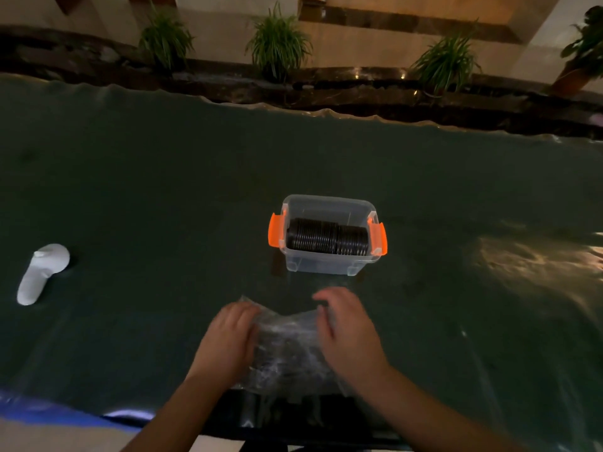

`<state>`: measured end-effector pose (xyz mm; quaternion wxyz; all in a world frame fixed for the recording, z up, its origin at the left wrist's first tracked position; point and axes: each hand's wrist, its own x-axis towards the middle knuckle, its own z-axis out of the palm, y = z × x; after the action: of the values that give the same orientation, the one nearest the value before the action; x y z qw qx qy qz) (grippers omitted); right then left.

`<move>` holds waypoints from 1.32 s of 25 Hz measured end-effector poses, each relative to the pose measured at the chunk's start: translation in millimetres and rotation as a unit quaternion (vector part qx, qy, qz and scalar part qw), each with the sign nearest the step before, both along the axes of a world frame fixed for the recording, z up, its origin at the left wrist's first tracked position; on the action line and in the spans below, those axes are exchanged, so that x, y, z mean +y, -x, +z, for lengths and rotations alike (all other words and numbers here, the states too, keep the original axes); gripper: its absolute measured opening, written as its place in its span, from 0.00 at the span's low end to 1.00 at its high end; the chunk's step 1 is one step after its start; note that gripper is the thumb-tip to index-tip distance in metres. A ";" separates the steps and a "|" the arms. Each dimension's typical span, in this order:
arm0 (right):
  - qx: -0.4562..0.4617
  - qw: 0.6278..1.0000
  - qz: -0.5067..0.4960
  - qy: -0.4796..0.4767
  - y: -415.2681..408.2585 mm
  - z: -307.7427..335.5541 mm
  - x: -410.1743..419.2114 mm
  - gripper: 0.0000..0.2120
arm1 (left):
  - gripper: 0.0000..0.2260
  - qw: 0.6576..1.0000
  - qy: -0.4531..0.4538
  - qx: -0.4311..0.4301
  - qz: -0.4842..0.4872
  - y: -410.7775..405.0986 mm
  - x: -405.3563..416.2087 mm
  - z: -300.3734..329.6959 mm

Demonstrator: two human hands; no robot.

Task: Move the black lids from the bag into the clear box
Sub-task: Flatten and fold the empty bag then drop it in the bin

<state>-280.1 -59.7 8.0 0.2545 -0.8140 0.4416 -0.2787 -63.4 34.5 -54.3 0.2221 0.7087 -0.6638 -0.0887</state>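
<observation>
A clear plastic bag (288, 347) lies crumpled on the dark green table near the front edge, with dark shapes showing faintly through it. My left hand (228, 340) grips the bag's left side. My right hand (347, 334) holds its right side, fingers curled over the top edge. Beyond the bag stands the clear box (326, 265) with orange side latches, open at the top. Two rows of black lids (326, 238) stand on edge inside it.
A white handheld controller (40, 272) lies at the far left of the table (163, 190). Behind the table's back edge runs a dark stone ledge with several potted plants (277, 44). Light glares off the table at the right.
</observation>
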 end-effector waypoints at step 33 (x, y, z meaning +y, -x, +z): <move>0.201 0.969 0.140 0.022 -34.5 -50.7 1.0 0.28 | 0.28 0.992 -0.108 -0.061 -0.029 12.3 -22.9 -7.9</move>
<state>-245.6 -58.7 -42.8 0.1786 -0.9125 0.3592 -0.0808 -75.7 11.6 -62.2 0.1008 0.7128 -0.6832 -0.1225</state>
